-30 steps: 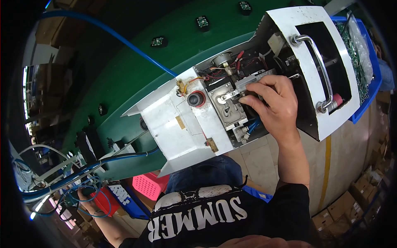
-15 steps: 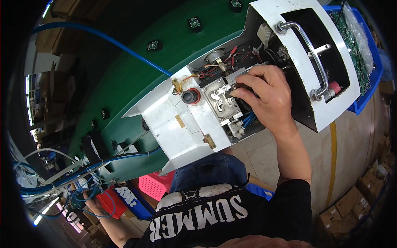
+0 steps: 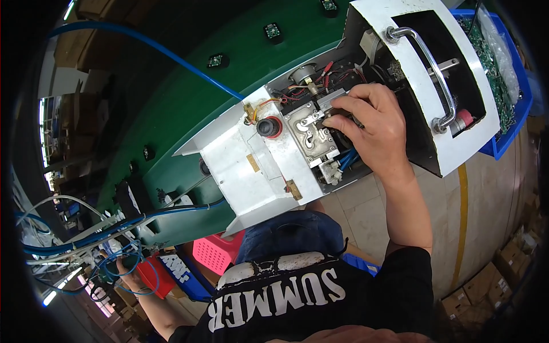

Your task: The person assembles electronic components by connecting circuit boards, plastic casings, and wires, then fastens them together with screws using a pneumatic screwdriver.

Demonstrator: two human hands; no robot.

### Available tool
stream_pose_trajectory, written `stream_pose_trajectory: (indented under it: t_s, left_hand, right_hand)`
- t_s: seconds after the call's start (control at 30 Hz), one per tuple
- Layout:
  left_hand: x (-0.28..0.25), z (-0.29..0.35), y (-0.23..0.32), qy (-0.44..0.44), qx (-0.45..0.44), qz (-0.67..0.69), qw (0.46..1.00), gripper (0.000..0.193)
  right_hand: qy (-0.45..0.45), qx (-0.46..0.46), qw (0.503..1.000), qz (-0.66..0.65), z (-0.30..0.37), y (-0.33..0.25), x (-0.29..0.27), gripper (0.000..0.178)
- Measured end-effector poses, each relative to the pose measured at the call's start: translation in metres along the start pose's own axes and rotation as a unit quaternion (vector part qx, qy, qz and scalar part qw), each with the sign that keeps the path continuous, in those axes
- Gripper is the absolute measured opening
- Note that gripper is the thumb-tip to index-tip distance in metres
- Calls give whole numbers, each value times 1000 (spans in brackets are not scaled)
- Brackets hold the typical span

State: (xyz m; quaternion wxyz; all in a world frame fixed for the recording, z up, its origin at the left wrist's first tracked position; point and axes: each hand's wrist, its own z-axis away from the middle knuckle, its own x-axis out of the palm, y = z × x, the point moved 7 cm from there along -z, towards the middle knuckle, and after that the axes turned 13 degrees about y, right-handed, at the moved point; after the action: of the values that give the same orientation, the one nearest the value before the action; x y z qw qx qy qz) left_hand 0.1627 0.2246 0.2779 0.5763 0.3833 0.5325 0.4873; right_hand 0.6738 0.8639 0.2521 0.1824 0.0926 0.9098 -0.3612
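Note:
My right hand [image 3: 382,128] is bent over an opened machine with a white metal housing [image 3: 234,171]. Its index finger and thumb curl around a spot at the edge of a silver metal plate [image 3: 311,136] with slots and screws. What sits between the fingertips is too small to name. Left of the plate stands a black knob [image 3: 267,127] on a red ring. Far off at the lower left, my left hand [image 3: 129,279] reaches in among thin blue tubes [image 3: 117,264]. Its fingers are mostly hidden there.
Small black parts with circuit boards [image 3: 273,31] lie spaced along a green belt [image 3: 189,40]. A chrome handle [image 3: 426,66] curves over the housing's right end. Beyond it sits a blue bin [image 3: 521,108] of circuit boards. A pink stool [image 3: 214,251] and cardboard boxes [image 3: 489,286] stand below.
The whole view has shifted slightly, with the machine appearing a little further right. My right hand stays at the metal plate, and my left hand remains among the tubes.

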Motion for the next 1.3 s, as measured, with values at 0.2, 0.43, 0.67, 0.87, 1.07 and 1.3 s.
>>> stream_pose_trajectory:
  t_s: [0.2, 0.43, 0.67, 0.87, 1.07, 1.3]
  left_hand:
    - [-17, -15, -1, 23, 43, 32, 998, 17]
    - [8, 5, 9, 29, 65, 40, 997, 18]
    - [1, 10, 3, 30, 18, 33, 999, 12]
    - [11, 30, 11, 17, 48, 32, 998, 10]
    - [22, 36, 19, -1, 65, 81, 995, 8]
    - [-3, 17, -1, 32, 11, 27, 999, 12]
  right_hand:
    - [-9, -1, 1000, 7, -1, -1, 1, 28]
    - [-33, 8, 999, 4, -3, -1, 3, 27]
    - [-35, 28, 999, 8, -3, 2, 5, 24]
    - [-37, 18, 999, 8, -4, 1, 4, 25]
    - [-34, 8, 999, 5, -5, 0, 3, 25]
    - [-28, -5, 999, -16, -5, -3, 2, 25]
